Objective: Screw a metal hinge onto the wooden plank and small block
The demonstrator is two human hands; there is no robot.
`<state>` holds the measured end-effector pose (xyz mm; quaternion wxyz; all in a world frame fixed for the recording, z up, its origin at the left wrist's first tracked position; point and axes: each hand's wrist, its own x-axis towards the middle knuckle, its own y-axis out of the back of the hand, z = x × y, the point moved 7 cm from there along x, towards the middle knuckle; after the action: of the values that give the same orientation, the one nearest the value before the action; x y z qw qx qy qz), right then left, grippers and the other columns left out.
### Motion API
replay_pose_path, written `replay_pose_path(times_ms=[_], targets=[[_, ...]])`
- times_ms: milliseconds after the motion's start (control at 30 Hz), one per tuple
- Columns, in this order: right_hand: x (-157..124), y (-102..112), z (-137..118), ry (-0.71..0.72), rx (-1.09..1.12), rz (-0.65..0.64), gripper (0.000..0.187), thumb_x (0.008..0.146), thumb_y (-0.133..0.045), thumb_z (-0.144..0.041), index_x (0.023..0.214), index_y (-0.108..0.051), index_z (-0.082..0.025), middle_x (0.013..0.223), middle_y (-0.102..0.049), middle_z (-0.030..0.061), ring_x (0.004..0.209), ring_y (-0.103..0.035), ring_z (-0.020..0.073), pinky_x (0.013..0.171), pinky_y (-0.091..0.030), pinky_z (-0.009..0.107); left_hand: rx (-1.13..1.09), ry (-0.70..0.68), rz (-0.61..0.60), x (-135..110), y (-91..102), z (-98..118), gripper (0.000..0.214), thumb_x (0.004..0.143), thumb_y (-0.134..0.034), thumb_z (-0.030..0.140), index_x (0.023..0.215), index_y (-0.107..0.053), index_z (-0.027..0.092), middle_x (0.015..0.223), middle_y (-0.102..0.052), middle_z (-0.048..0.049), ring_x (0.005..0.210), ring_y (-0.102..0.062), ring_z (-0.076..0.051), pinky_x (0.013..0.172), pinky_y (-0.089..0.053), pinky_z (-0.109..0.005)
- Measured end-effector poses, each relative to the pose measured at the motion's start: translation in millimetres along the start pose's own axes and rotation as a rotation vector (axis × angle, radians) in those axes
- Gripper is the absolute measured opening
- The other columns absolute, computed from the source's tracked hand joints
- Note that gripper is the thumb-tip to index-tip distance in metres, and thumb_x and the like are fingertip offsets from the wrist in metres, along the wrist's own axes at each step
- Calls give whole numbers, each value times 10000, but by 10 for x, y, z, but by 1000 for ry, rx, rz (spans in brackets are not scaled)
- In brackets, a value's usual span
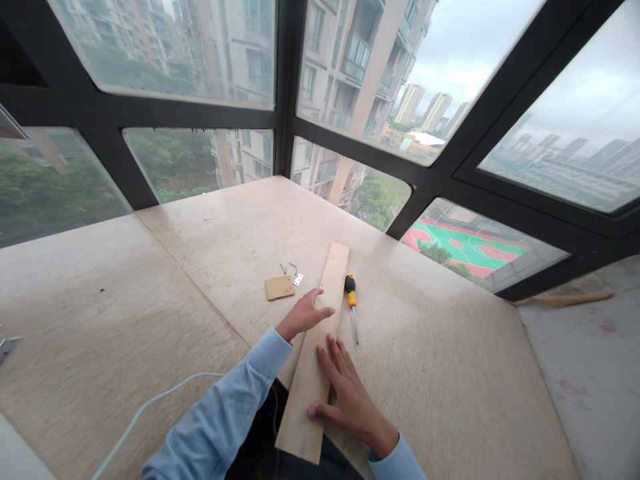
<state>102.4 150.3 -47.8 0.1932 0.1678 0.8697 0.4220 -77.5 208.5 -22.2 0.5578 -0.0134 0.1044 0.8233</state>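
A long, narrow wooden board (pixel 305 400) lies on the stone sill, its near end jutting past the edge above my lap. My left hand (pixel 306 313) is at the board's left side, thumb and forefinger stretched apart over its surface. Lower down, my right hand (pixel 350 393) rests on the board's right side with fingers spread and thumb on top. To the right of the board lies a screwdriver (pixel 353 300) with a black and yellow handle. Left of it are a small square wood piece (pixel 279 288), a small metal plate with holes (pixel 298 279) and a few screws (pixel 283 269).
Dark window frames (pixel 287 87) border the far side of the pale stone sill (pixel 425 360). A white cable (pixel 150 403) runs across the left front. A metal object (pixel 7 348) sits at the left edge. A patterned wall (pixel 585 360) stands at the right.
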Motion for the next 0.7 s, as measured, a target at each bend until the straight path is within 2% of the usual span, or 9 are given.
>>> replay_pose_path(times_ms=[100, 167, 267, 367, 433, 567, 700], targets=[[2, 12, -9, 47, 3, -86, 1377, 533, -772, -715, 1554, 8, -220, 1586, 196, 145, 1446, 168, 414, 1158, -81, 629, 32, -2, -13, -32, -7, 38, 641, 566, -812, 326, 1151, -638, 131, 1295, -595, -173, 1212, -552, -330, 1024, -430, -394], [1, 30, -16, 65, 15, -148, 1445, 483, -803, -698, 1550, 45, -218, 1574, 235, 145, 1430, 204, 420, 1154, -77, 630, 57, -27, -26, -67, -10, 103, 623, 579, -798, 302, 1154, -636, 128, 1279, -601, -176, 1231, -539, -339, 1029, -433, -411], [3, 51, -18, 53, 22, -198, 1461, 480, -809, -689, 1549, 62, -205, 1562, 265, 148, 1418, 240, 414, 1155, -45, 622, 35, -88, -41, -129, 15, 251, 593, 606, -736, 184, 1184, -615, 127, 1277, -594, -171, 1218, -557, -319, 959, -495, -385], [11, 42, -9, 25, 21, -205, 1459, 478, -800, -704, 1553, 38, -183, 1562, 264, 155, 1419, 247, 404, 1162, -14, 602, -1, -163, 43, -204, 144, 439, 572, 616, -616, 58, 1183, -609, 134, 1262, -594, -149, 987, -676, -232, 800, -556, -304], [21, 33, -8, 21, 21, -192, 1444, 483, -797, -710, 1556, 15, -187, 1567, 251, 158, 1426, 234, 402, 1163, -14, 600, -18, -203, 88, -265, 226, 560, 536, 635, -574, 40, 1162, -617, 128, 1192, -626, -134, 833, -699, -177, 735, -561, -272], [63, 45, -33, 28, -1, -160, 1381, 533, -774, -715, 1560, -9, -199, 1580, 215, 164, 1442, 201, 392, 1168, -13, 587, -109, -250, 52, -397, 238, 756, 429, 704, -582, 68, 1129, -630, 99, 1007, -689, -111, 819, -705, -171, 781, -573, -282], [171, 79, -88, 12, -40, -122, 1315, 574, -748, -719, 1562, -70, -178, 1603, 106, 203, 1467, 130, 389, 1170, -35, 583, -160, -313, -12, -593, 93, 946, 331, 742, -557, 71, 1057, -659, 97, 915, -715, -91, 840, -705, -166, 818, -577, -286]])
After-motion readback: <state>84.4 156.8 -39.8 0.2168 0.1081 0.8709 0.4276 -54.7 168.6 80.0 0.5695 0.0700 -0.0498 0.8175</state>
